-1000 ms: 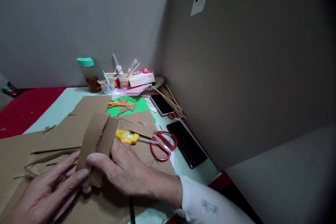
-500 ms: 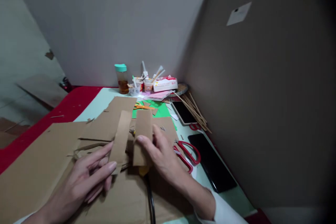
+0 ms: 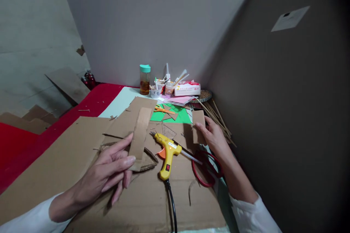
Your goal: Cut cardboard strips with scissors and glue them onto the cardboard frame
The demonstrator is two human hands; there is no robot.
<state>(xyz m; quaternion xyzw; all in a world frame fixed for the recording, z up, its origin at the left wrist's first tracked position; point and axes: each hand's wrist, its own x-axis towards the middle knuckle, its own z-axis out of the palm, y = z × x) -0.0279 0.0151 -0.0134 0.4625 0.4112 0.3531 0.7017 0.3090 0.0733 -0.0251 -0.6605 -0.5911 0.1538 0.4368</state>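
Observation:
Between thumb and fingers, my left hand [image 3: 115,169] pinches a long cardboard strip [image 3: 140,134], raised at a slant over the cardboard sheets. Out to the right, my right hand [image 3: 214,133] grips a shorter cardboard piece [image 3: 198,127] by its right edge. A yellow glue gun [image 3: 168,154] with an orange trigger and a clear glue stick lies on the cardboard sheet [image 3: 147,204] between my hands. Red-handled scissors [image 3: 206,169] lie just below my right hand, their blades not visible. Behind the strip, a bent cardboard frame [image 3: 150,165] is partly hidden.
Orange scissors [image 3: 164,110] and cardboard scraps rest on a green sheet [image 3: 182,116]. At the back stand a bottle with a teal lid [image 3: 144,80], several cups of tools [image 3: 169,88] and a tissue pack [image 3: 187,89]. Wooden sticks [image 3: 217,116] lie along the right wall.
My right hand has carried the short cardboard piece to the right, away from the strip, uncovering the glue gun. The left hand still holds the strip. The whole view has shifted.

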